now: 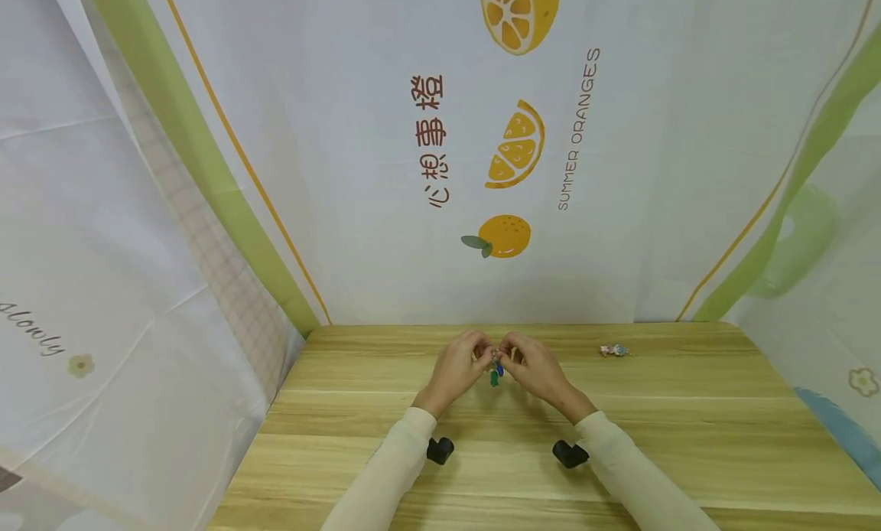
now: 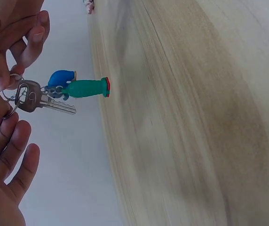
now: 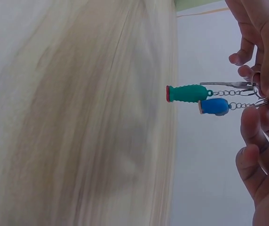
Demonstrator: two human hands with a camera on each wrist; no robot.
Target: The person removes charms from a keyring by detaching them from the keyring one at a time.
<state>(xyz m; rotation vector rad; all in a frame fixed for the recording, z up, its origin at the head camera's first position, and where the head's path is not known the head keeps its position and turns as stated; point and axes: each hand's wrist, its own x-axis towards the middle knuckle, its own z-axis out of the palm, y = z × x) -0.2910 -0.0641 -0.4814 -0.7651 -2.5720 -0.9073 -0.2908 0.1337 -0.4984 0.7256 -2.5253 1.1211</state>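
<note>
Both hands meet above the far part of the wooden table [image 1: 495,470]. The left hand [image 1: 457,366] and the right hand [image 1: 540,369] pinch metal key rings [image 2: 13,112] between thumbs and fingertips, close together. A key [image 2: 30,97] with a dark bow and silver blade hangs from the rings, seen edge-on in the right wrist view. Beside it, on short chains, dangle a green charm [image 3: 187,93] with a red end and a blue charm [image 3: 213,106]. Fingertips partly cover the rings. The remaining fingers of both hands are loosely bent.
A small pink and blue figurine charm [image 1: 615,350] lies on the table to the right, near its back edge. Behind stands a white cloth [image 1: 358,248] printed with oranges. Black wrist-worn pieces [image 1: 440,450] show beside both forearms.
</note>
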